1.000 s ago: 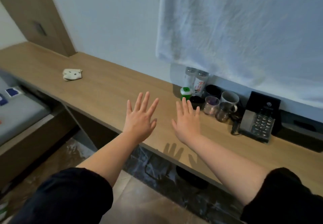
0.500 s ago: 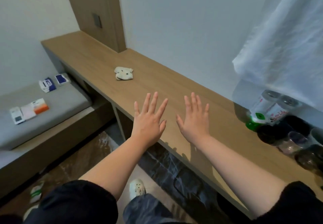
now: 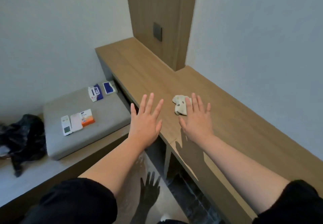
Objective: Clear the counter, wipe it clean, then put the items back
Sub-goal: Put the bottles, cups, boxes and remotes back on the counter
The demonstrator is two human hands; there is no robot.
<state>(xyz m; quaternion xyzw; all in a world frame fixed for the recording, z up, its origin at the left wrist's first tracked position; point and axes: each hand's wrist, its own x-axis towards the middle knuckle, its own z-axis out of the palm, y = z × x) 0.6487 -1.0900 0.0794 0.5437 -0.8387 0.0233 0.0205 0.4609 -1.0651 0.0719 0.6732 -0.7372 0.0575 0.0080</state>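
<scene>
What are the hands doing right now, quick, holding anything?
Left hand: open, fingers spread, holding nothing.
Right hand: open, holding nothing, fingertips by the cloth; whether they touch it cannot be told.

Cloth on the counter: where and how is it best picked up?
Probably from above, pinching the raised, crumpled middle: the cloth lies in a loose bunched heap on the flat counter. The open right hand overlaps its right side in this view, so it seems best placed.
</scene>
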